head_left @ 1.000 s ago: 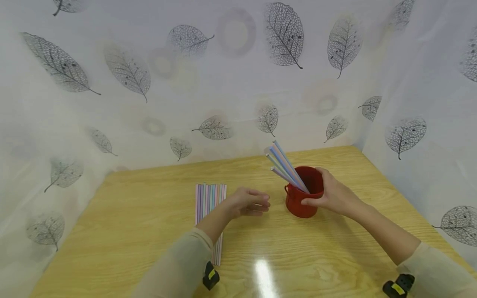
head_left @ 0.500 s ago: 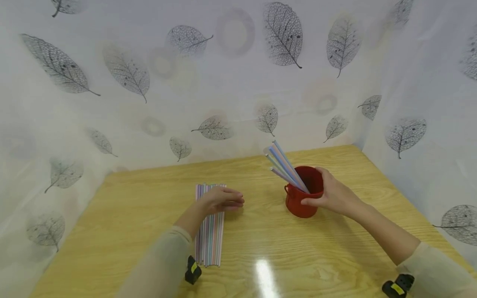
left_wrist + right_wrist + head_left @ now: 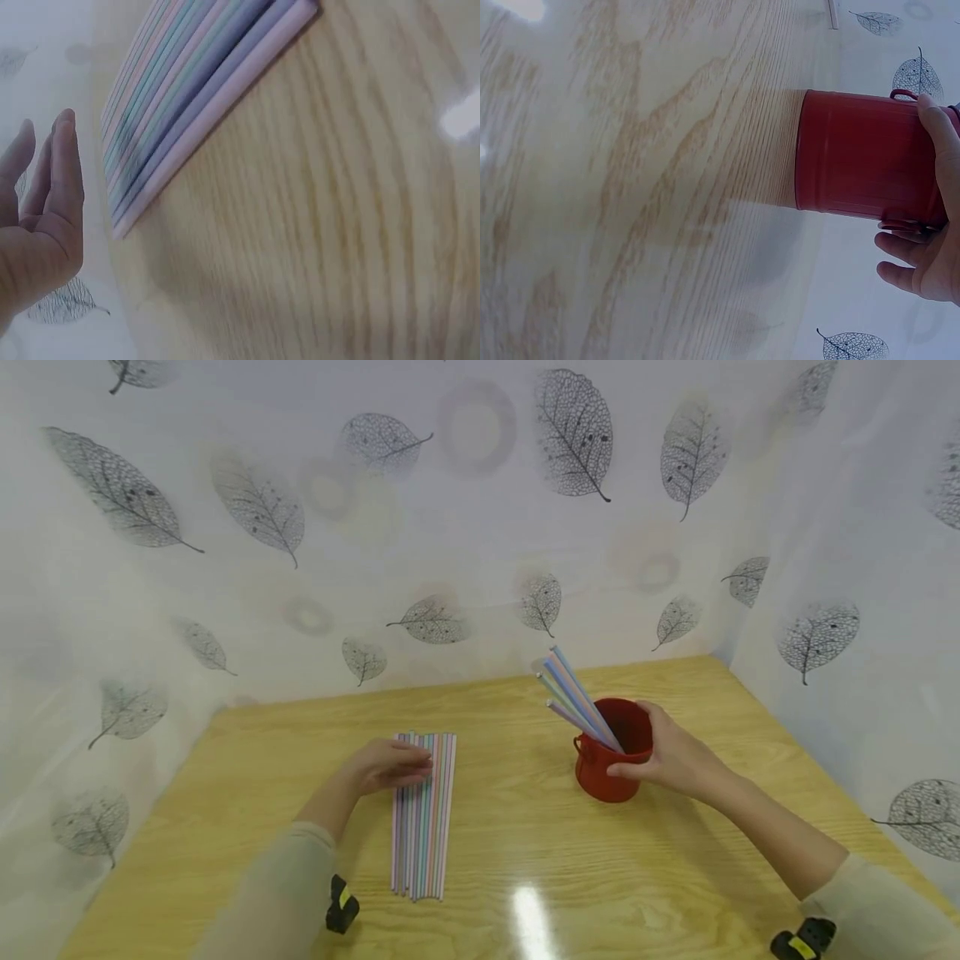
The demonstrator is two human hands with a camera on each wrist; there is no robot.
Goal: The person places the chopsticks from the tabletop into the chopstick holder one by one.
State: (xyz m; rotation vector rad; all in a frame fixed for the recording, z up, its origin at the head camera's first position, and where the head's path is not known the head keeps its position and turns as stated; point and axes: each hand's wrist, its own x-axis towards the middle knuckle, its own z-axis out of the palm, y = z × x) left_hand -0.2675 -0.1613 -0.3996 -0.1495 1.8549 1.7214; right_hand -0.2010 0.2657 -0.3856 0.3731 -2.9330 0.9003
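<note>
A row of pastel straws [image 3: 422, 847] lies side by side on the table, left of centre. My left hand [image 3: 392, 766] hovers over the far part of this row, fingers extended and holding nothing; in the left wrist view, a gap shows between that hand [image 3: 49, 214] and the straws [image 3: 180, 94]. To the right stands a small red bucket [image 3: 604, 779] with several pastel straws [image 3: 576, 695] leaning out over its left side. My right hand [image 3: 678, 758] grips the bucket's rim from the right, thumb in front. The right wrist view shows the bucket [image 3: 866, 154] upright on the tabletop.
The wooden table [image 3: 510, 835] has its far edge against a white leaf-patterned curtain [image 3: 480, 527]. The same cloth hangs at both sides. A bright light reflection falls on the tabletop near the front.
My left hand has moved left, away from the bucket's side and over the row of straws, uncovering more of them. The right hand and the bucket have stayed in place.
</note>
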